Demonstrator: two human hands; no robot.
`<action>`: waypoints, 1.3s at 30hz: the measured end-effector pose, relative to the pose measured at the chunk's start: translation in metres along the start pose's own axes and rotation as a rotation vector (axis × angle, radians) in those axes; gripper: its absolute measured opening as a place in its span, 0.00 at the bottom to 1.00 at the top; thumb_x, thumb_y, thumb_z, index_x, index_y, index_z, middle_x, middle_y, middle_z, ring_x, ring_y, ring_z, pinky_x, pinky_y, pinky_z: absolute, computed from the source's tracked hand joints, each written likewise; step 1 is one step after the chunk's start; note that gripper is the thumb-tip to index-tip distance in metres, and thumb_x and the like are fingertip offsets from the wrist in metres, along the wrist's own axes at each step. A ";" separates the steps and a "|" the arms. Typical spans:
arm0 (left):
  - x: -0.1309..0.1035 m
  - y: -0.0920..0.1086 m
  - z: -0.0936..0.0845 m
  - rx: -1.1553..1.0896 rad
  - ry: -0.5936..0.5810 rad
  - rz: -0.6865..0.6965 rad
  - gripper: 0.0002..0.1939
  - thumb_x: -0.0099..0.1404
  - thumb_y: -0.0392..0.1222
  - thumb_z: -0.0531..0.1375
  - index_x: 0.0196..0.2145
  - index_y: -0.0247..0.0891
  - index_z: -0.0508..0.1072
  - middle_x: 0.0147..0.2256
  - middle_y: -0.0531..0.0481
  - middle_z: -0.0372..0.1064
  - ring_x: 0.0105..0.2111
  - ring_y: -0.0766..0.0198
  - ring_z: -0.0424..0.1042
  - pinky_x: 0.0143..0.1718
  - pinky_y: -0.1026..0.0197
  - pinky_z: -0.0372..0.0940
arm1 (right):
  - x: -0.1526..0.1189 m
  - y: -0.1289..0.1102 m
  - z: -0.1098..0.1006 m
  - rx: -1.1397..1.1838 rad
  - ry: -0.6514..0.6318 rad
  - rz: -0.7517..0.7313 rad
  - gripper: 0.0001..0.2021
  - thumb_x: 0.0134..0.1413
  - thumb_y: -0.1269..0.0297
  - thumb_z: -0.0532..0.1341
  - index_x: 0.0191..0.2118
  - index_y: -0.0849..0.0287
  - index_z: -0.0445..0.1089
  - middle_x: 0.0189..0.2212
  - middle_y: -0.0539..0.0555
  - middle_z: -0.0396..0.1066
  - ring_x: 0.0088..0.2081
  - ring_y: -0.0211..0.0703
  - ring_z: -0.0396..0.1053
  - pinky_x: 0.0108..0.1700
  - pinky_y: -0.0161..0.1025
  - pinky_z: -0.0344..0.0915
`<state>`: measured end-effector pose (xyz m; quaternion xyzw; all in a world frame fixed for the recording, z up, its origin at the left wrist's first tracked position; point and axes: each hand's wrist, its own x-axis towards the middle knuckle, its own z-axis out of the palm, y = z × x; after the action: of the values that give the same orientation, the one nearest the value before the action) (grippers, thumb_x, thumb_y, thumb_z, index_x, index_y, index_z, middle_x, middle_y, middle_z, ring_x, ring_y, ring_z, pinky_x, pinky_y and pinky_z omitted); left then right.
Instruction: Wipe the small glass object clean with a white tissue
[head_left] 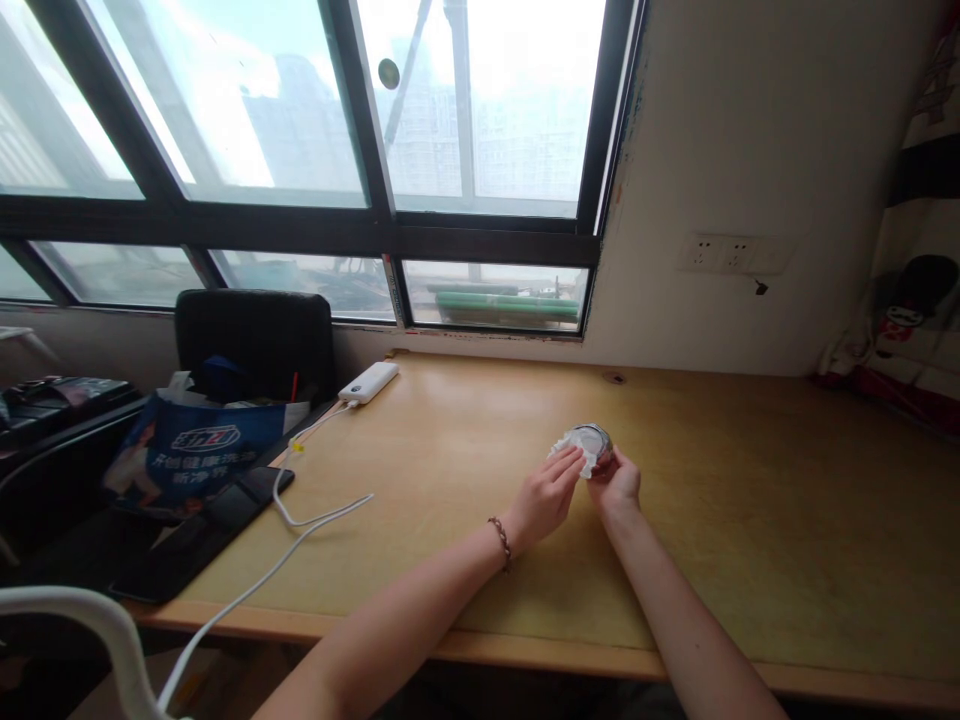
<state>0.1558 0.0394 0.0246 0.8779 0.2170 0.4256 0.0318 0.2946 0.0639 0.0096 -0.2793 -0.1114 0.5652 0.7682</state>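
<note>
Both hands at a round metallic object (601, 461)
Your right hand (618, 484) grasps its side above the wooden table (465, 440); your left hand (546, 497) presses a crumpled white tissue (574, 448) against it.

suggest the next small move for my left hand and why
I'd probably slide the left hand and white tissue toward the right side of the round shiny object: the tissue covers its left part, and the right hand supports it.

Daylight is glaring through the window (487, 110), washing out the outside, while the corners are darkening.
</note>
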 end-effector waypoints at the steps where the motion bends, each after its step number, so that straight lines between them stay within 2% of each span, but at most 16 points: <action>1: 0.000 0.002 0.001 -0.010 -0.014 0.028 0.20 0.63 0.32 0.44 0.52 0.33 0.58 0.53 0.40 0.57 0.56 0.59 0.51 0.54 0.50 0.56 | 0.001 0.000 0.000 0.009 0.029 0.021 0.12 0.50 0.69 0.48 0.23 0.62 0.66 0.18 0.51 0.69 0.20 0.38 0.67 0.25 0.35 0.65; 3: -0.001 0.004 0.002 -0.022 -0.039 0.064 0.20 0.63 0.32 0.44 0.53 0.33 0.57 0.53 0.40 0.56 0.56 0.58 0.50 0.55 0.50 0.55 | 0.001 0.001 0.001 0.035 0.098 0.086 0.12 0.51 0.68 0.49 0.23 0.62 0.66 0.19 0.52 0.70 0.22 0.38 0.68 0.28 0.36 0.66; 6: -0.001 0.004 0.002 -0.020 -0.050 0.074 0.21 0.63 0.31 0.44 0.54 0.32 0.56 0.53 0.39 0.55 0.57 0.59 0.49 0.55 0.50 0.54 | -0.002 0.003 0.004 0.042 0.111 0.122 0.13 0.53 0.69 0.48 0.24 0.63 0.66 0.20 0.53 0.70 0.23 0.38 0.69 0.29 0.34 0.66; 13: 0.002 -0.004 -0.003 -0.034 0.017 0.008 0.20 0.64 0.34 0.43 0.53 0.34 0.56 0.54 0.40 0.54 0.56 0.58 0.50 0.55 0.49 0.54 | -0.012 0.021 0.009 -0.037 -0.046 0.192 0.09 0.50 0.69 0.52 0.27 0.64 0.68 0.25 0.55 0.71 0.26 0.38 0.69 0.28 0.33 0.66; 16: 0.004 -0.006 -0.006 -0.089 0.048 -0.098 0.19 0.64 0.35 0.44 0.52 0.35 0.59 0.53 0.42 0.56 0.56 0.59 0.52 0.55 0.50 0.53 | -0.015 0.025 0.010 -0.065 -0.057 0.150 0.06 0.46 0.70 0.55 0.26 0.64 0.68 0.24 0.52 0.71 0.23 0.36 0.67 0.25 0.31 0.64; 19: 0.006 -0.009 -0.007 -0.174 0.115 -0.261 0.16 0.64 0.37 0.45 0.48 0.36 0.63 0.50 0.43 0.60 0.53 0.60 0.57 0.53 0.53 0.55 | -0.018 0.026 0.013 -0.107 -0.068 0.102 0.04 0.44 0.70 0.57 0.24 0.64 0.68 0.21 0.50 0.70 0.21 0.34 0.65 0.24 0.30 0.63; 22: 0.005 -0.017 -0.005 -0.292 0.178 -0.499 0.14 0.64 0.42 0.46 0.39 0.36 0.69 0.39 0.46 0.69 0.40 0.62 0.67 0.42 0.59 0.63 | -0.022 0.023 0.016 -0.134 -0.072 0.091 0.05 0.44 0.69 0.57 0.22 0.63 0.67 0.18 0.49 0.68 0.19 0.34 0.64 0.22 0.31 0.61; 24: 0.003 -0.025 -0.001 -0.389 0.194 -0.645 0.16 0.64 0.45 0.46 0.32 0.34 0.70 0.29 0.49 0.69 0.30 0.65 0.67 0.32 0.64 0.63 | -0.024 0.019 0.017 -0.127 -0.076 0.109 0.06 0.46 0.69 0.56 0.22 0.63 0.66 0.18 0.49 0.67 0.19 0.35 0.63 0.22 0.32 0.61; 26: 0.002 -0.031 0.004 -0.485 0.212 -0.725 0.18 0.63 0.47 0.47 0.28 0.32 0.69 0.25 0.50 0.67 0.27 0.66 0.65 0.28 0.66 0.61 | -0.024 0.016 0.018 -0.115 -0.073 0.139 0.07 0.48 0.69 0.55 0.22 0.62 0.65 0.17 0.49 0.66 0.18 0.36 0.63 0.22 0.33 0.61; 30: -0.001 -0.034 0.009 -0.568 0.228 -0.730 0.18 0.62 0.47 0.48 0.29 0.31 0.71 0.27 0.50 0.68 0.28 0.65 0.65 0.29 0.66 0.60 | -0.019 0.009 0.015 -0.080 -0.017 0.116 0.09 0.51 0.69 0.51 0.22 0.61 0.64 0.15 0.48 0.66 0.17 0.36 0.62 0.23 0.34 0.62; 36: -0.004 -0.017 0.010 -0.426 0.168 -0.699 0.19 0.63 0.47 0.47 0.27 0.33 0.70 0.23 0.51 0.67 0.25 0.66 0.65 0.27 0.65 0.61 | -0.010 0.002 0.008 -0.032 -0.015 0.007 0.09 0.51 0.67 0.51 0.24 0.60 0.65 0.18 0.48 0.68 0.21 0.38 0.65 0.27 0.38 0.65; 39: -0.004 -0.010 0.010 -0.376 0.186 -0.559 0.16 0.64 0.45 0.46 0.36 0.36 0.70 0.33 0.48 0.71 0.34 0.61 0.69 0.35 0.60 0.65 | -0.008 -0.001 0.007 -0.029 -0.014 -0.011 0.09 0.50 0.67 0.51 0.25 0.60 0.66 0.19 0.49 0.69 0.23 0.40 0.66 0.28 0.39 0.65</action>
<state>0.1574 0.0475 0.0129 0.7207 0.3688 0.5112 0.2885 0.2896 0.0588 0.0170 -0.2858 -0.1264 0.5614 0.7663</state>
